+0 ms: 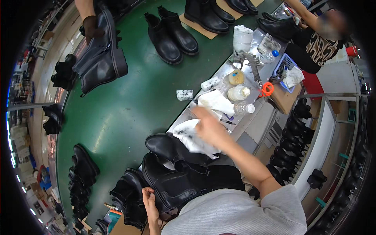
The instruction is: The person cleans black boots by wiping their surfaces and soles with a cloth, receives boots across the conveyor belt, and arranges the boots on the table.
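Observation:
A black ankle boot (176,186) lies on its side against my lap, with its sole edge toward the left. My left hand (150,201) is closed against that edge, its fingertips on the boot. Just beyond lies another black boot (162,145), its toe pointing left. My right hand (211,127) is blurred by motion over a white cloth (188,135) with dark smudges, which drapes by this second boot. I cannot make out whether the fingers grip the cloth. Another white cloth (215,102) lies just past my right fingertips.
Beyond the cloths stand bottles (239,93), a metal tool (250,64) and orange-handled scissors (267,89). More black boots (166,37) line the green table (117,117). A co-worker's brown-gloved hand (93,28) holds a boot (100,58) at upper left. Another person (323,47) works at upper right.

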A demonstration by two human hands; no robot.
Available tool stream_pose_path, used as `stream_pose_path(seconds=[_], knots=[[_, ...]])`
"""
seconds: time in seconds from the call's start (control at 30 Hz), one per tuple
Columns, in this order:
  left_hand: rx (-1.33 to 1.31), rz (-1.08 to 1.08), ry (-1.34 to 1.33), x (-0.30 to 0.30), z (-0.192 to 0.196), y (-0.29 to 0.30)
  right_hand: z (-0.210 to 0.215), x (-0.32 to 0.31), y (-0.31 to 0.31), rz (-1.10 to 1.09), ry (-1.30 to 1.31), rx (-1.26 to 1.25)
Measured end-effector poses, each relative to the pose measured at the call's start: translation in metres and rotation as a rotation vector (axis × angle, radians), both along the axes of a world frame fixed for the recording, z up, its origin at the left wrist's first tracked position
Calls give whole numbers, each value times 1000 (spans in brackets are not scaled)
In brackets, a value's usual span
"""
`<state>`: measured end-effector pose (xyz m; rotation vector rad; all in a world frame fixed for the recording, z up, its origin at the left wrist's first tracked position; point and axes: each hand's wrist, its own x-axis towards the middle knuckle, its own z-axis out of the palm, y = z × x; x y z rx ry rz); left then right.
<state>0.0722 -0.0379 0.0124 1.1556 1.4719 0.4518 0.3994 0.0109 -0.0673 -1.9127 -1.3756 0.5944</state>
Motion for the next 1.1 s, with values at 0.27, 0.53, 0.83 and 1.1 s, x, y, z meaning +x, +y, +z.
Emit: stream_pose_path(seconds=[0.27,0.53,0.83,1.1], knots=[[131,-182,306,1,-10,10,53,131,-37,-382,-563,16],[72,-355,554,10,1,20,-36,67,28,169,-367,-41],[25,-617,672,9,22,47,64,75,-25,14,-332,-385],[758,-908,-142,158,59,85,127,48,-63,473,310,-303]])
